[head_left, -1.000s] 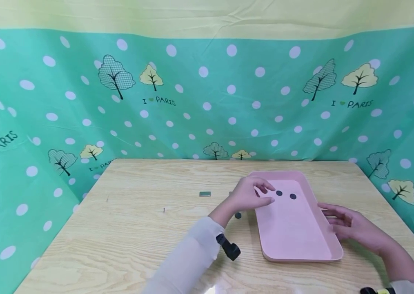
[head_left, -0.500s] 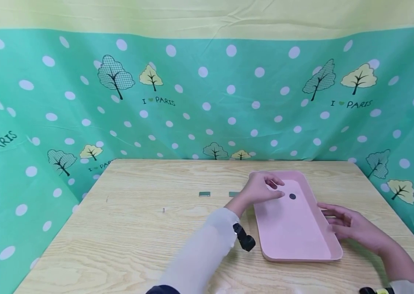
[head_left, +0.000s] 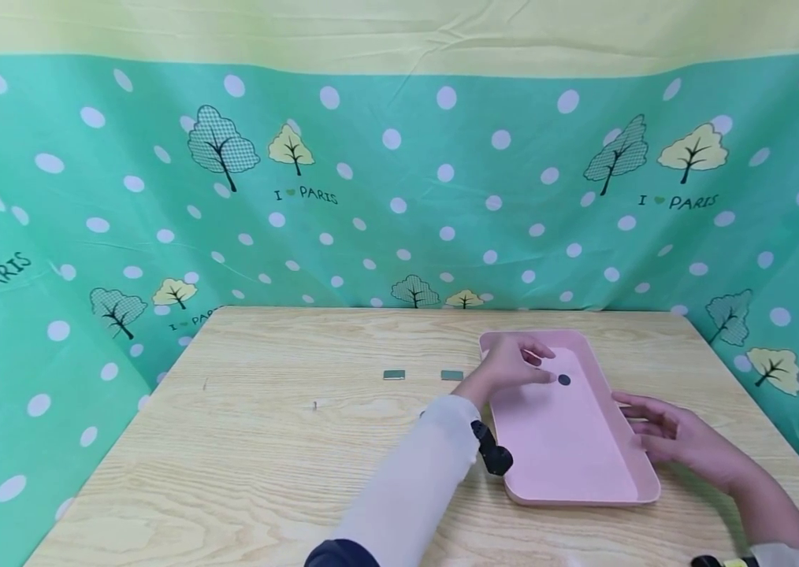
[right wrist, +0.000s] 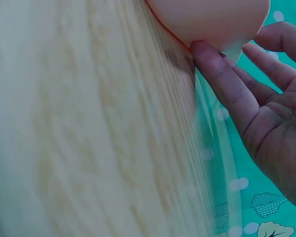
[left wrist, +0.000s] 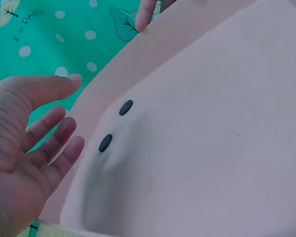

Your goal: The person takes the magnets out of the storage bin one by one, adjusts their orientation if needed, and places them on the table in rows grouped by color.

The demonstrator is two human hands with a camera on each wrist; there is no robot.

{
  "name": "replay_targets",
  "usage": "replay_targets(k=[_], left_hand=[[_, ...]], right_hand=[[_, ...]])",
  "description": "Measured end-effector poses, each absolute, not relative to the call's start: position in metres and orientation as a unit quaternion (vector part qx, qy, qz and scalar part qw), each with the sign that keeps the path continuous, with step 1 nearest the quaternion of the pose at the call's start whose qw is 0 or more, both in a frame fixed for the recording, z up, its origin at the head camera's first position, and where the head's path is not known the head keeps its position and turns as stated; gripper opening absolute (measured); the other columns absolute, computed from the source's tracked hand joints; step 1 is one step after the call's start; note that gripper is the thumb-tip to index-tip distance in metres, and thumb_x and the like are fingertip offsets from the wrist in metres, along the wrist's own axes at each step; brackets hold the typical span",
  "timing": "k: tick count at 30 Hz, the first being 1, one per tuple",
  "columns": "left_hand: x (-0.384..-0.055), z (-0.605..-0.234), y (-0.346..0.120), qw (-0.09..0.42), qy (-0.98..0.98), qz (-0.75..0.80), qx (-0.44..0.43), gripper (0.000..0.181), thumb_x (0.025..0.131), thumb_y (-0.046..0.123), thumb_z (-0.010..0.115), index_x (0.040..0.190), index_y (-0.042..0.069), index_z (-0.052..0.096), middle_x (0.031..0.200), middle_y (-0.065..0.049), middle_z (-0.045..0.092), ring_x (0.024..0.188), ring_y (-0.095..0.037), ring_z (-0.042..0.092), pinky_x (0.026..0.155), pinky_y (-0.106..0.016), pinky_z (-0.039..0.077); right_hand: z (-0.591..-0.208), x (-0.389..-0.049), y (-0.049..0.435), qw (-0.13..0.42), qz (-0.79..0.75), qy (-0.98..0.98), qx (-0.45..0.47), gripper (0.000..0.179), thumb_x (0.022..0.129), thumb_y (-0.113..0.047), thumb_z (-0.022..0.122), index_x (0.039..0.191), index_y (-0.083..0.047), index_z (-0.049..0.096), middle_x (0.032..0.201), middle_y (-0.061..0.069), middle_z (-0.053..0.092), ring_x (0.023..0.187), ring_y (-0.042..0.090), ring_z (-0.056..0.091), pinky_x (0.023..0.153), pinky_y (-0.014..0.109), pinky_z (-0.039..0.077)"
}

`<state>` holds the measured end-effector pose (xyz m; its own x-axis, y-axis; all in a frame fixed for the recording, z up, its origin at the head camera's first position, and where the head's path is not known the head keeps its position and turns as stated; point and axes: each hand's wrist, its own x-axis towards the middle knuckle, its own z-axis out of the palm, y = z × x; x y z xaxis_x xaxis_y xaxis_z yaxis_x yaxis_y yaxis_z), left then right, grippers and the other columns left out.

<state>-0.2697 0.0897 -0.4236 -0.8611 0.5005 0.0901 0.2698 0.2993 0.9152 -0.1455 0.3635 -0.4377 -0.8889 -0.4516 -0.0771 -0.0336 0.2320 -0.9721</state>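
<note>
My left hand hovers over the far part of a pink tray, thumb and fingers apart with nothing between them. One small dark disc shows just beyond its thumb tip. In the left wrist view two dark discs, a nearer one and a farther one, lie in the tray close to the fingers, not touched by them. My right hand rests against the tray's right outer wall. In the right wrist view its thumb and fingers touch the pink wall without curling round it.
Two flat grey rectangular pieces, one on the left and one nearer the tray, lie on the wooden table. A tiny object sits farther left. A green dotted curtain hangs behind the table.
My left hand has moved right over the tray, covering one disc in the head view. A grey rectangle has come into sight; a disc on the table is hidden. The right hand stays put.
</note>
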Motion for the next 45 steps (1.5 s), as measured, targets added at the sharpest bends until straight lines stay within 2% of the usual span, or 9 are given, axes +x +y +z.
replay_targets(k=[4, 8, 14, 22, 27, 33, 38, 45], left_hand=[[-0.273, -0.428, 0.093, 0.122, 0.808, 0.525, 0.236, 0.035, 0.074, 0.009, 0.086, 0.107, 0.01, 0.075, 0.106, 0.001, 0.069, 0.095, -0.009, 0.063, 0.077, -0.018, 0.05], [-0.278, -0.433, 0.096, 0.113, 0.827, 0.497, 0.237, 0.035, 0.073, 0.009, 0.087, 0.105, 0.013, 0.076, 0.104, 0.009, 0.067, 0.096, -0.007, 0.061, 0.079, -0.017, 0.049], [-0.281, -0.439, 0.099, 0.11, 0.855, 0.45, 0.234, 0.033, 0.073, 0.005, 0.085, 0.103, 0.015, 0.076, 0.102, 0.009, 0.065, 0.092, -0.006, 0.06, 0.075, -0.016, 0.049], [-0.278, -0.439, 0.103, 0.092, 0.899, 0.346, 0.254, 0.029, 0.08, 0.011, 0.081, 0.107, 0.018, 0.076, 0.101, 0.009, 0.07, 0.091, -0.001, 0.06, 0.082, -0.013, 0.046], [-0.278, -0.441, 0.105, 0.084, 0.907, 0.31, 0.274, 0.021, 0.082, 0.01, 0.079, 0.102, 0.018, 0.077, 0.095, 0.011, 0.072, 0.086, 0.001, 0.06, 0.079, -0.01, 0.045], [-0.278, -0.442, 0.103, 0.103, 0.887, 0.332, 0.304, 0.018, 0.078, 0.005, 0.081, 0.092, 0.015, 0.078, 0.081, 0.012, 0.068, 0.072, 0.003, 0.056, 0.069, -0.008, 0.044], [-0.278, -0.44, 0.103, 0.122, 0.873, 0.333, 0.336, 0.023, 0.072, 0.006, 0.085, 0.093, 0.012, 0.077, 0.078, 0.01, 0.068, 0.072, 0.003, 0.056, 0.069, -0.008, 0.044], [-0.276, -0.435, 0.102, 0.123, 0.89, 0.307, 0.315, 0.017, 0.074, 0.01, 0.084, 0.09, 0.012, 0.078, 0.072, 0.011, 0.063, 0.07, -0.002, 0.052, 0.067, -0.01, 0.042]], right_hand=[[-0.439, -0.145, 0.364, 0.173, -0.602, 0.762, -0.162, 0.054, 0.099, 0.0, 0.048, 0.15, -0.001, 0.029, 0.129, -0.017, 0.058, 0.112, 0.004, 0.059, 0.079, 0.044, 0.057], [-0.439, -0.145, 0.364, 0.169, -0.599, 0.766, -0.162, 0.054, 0.1, -0.001, 0.049, 0.15, 0.0, 0.028, 0.129, -0.018, 0.057, 0.113, 0.003, 0.059, 0.079, 0.043, 0.057], [-0.439, -0.145, 0.364, 0.167, -0.601, 0.765, -0.162, 0.055, 0.1, -0.001, 0.049, 0.15, 0.0, 0.028, 0.129, -0.018, 0.057, 0.112, 0.003, 0.059, 0.079, 0.043, 0.057], [-0.44, -0.145, 0.365, 0.168, -0.603, 0.762, -0.168, 0.054, 0.1, 0.0, 0.048, 0.15, -0.001, 0.029, 0.13, -0.016, 0.057, 0.113, 0.004, 0.059, 0.079, 0.044, 0.057], [-0.44, -0.145, 0.365, 0.171, -0.598, 0.768, -0.155, 0.054, 0.1, -0.003, 0.05, 0.15, -0.002, 0.03, 0.128, -0.019, 0.057, 0.112, 0.002, 0.059, 0.079, 0.043, 0.057], [-0.44, -0.146, 0.365, 0.17, -0.594, 0.77, -0.155, 0.054, 0.1, -0.003, 0.05, 0.149, 0.001, 0.028, 0.128, -0.019, 0.057, 0.112, 0.002, 0.059, 0.079, 0.043, 0.057], [-0.44, -0.147, 0.366, 0.172, -0.597, 0.767, -0.16, 0.053, 0.1, -0.003, 0.049, 0.149, 0.002, 0.028, 0.128, -0.019, 0.057, 0.112, 0.002, 0.059, 0.079, 0.043, 0.057], [-0.439, -0.147, 0.366, 0.172, -0.601, 0.762, -0.17, 0.053, 0.1, -0.001, 0.048, 0.149, 0.003, 0.027, 0.13, -0.018, 0.057, 0.113, 0.003, 0.058, 0.079, 0.043, 0.057]])
